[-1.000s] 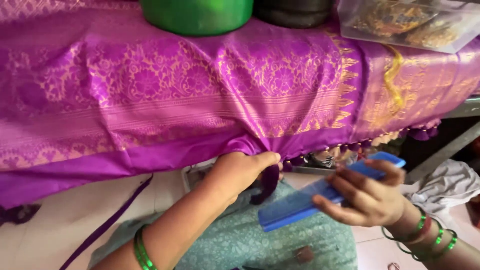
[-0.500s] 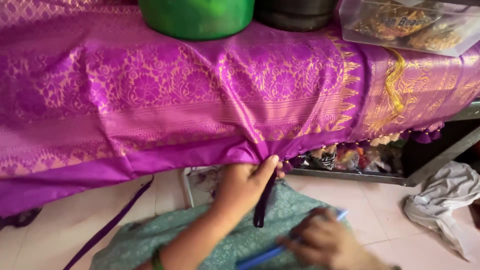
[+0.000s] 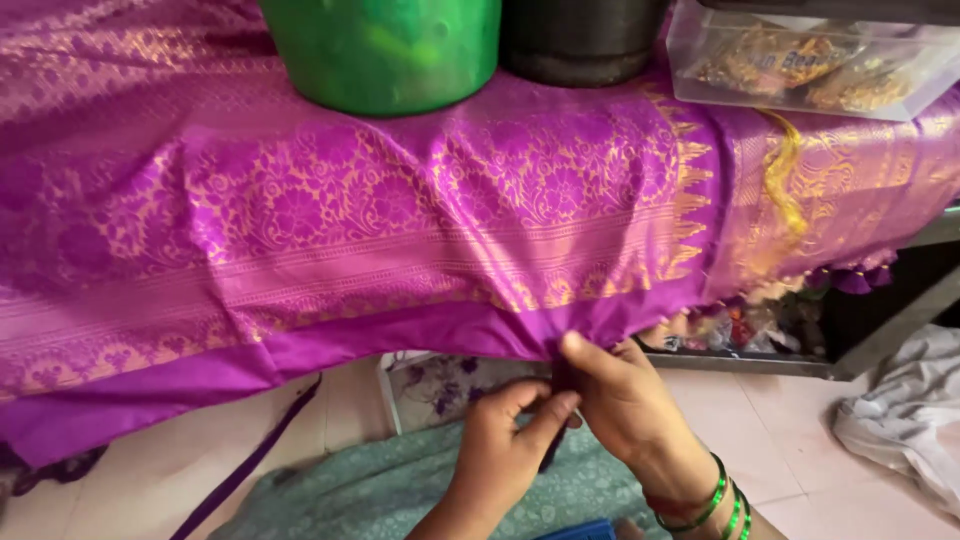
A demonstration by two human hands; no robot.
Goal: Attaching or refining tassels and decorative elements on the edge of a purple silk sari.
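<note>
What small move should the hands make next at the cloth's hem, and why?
Probably draw the dark tassel threads downward to tighten them. Both the left hand and right hand pinch at the gathered hem of the purple cloth, and the threads hang loose between them.

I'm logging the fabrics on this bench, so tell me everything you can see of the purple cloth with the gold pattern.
The purple cloth looks like glossy silk, woven with gold flowers and stripe bands above a plain purple border. It drapes over a raised surface and hangs off the front edge. A green tub, a dark pot and a clear box stand on it. The left hand and right hand pinch its gathered lower edge.
</note>
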